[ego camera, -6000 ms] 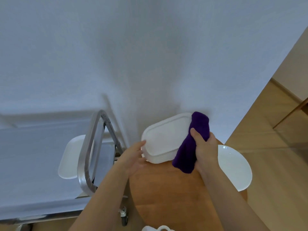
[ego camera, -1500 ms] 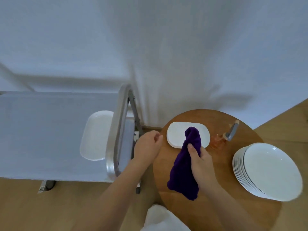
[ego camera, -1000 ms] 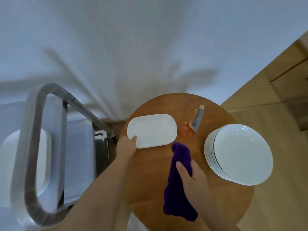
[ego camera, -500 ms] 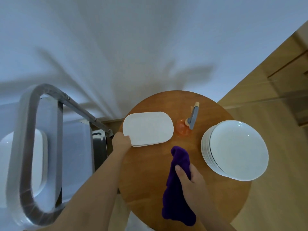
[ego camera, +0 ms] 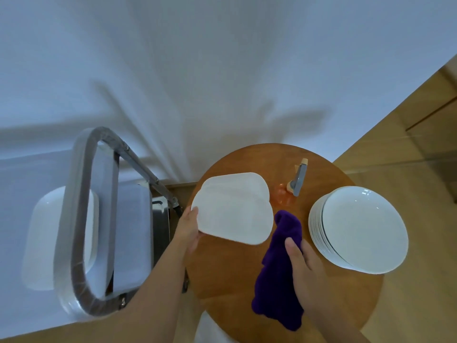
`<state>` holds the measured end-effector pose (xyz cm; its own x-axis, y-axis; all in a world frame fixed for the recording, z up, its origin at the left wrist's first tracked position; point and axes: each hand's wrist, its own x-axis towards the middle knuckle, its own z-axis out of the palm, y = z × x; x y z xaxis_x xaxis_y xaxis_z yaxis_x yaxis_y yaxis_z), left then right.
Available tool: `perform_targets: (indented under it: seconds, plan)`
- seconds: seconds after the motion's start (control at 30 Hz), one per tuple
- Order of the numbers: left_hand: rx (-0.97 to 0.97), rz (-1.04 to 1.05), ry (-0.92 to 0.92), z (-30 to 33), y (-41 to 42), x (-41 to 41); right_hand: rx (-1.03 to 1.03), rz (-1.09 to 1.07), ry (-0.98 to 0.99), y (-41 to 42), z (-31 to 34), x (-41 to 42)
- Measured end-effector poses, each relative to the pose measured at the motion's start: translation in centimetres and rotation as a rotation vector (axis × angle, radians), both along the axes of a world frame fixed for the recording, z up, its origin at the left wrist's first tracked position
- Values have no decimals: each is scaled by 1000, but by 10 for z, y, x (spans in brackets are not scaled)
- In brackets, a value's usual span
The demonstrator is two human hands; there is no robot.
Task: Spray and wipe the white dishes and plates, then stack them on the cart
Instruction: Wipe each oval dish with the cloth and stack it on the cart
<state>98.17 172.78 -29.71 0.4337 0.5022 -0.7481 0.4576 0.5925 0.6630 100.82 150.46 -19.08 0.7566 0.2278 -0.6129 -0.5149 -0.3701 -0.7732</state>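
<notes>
Two hands busy: L hand [ego camera: 189, 227] fingers grip oblong dish [ego camera: 235, 216], R hand [ego camera: 303, 261] fingers clamp purple cloth [ego camera: 279, 276]

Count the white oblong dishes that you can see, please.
3. One oblong dish is lifted by the left hand above the round table. A second dish lies under it there. A third dish rests on the cart. More may be hidden beneath.
</notes>
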Motion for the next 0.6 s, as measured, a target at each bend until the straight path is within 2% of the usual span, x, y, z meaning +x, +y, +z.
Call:
perform_targets:
  seconds: [0.07,0.17,0.27,0.43,0.5,0.6]
  plan:
    - [51,-35,-28,12,-9,-6,33,3,-30,4,7,-2]
    - [134,-66,-25,37,-26,-16,-9,94,-174,9,15,-5]
    - [138,-36,-79,64,-49,-27,-228,304,-336,19,24,-8]
    - [160,-26,-167,114,-83,-38,-742,479,-662,25,28,-5]
    - [192,-51,-182,129,-91,-40,-779,465,-663,28,28,-4]
    - [258,-118,-253,150,-96,-40,-726,485,-725,37,32,-6]
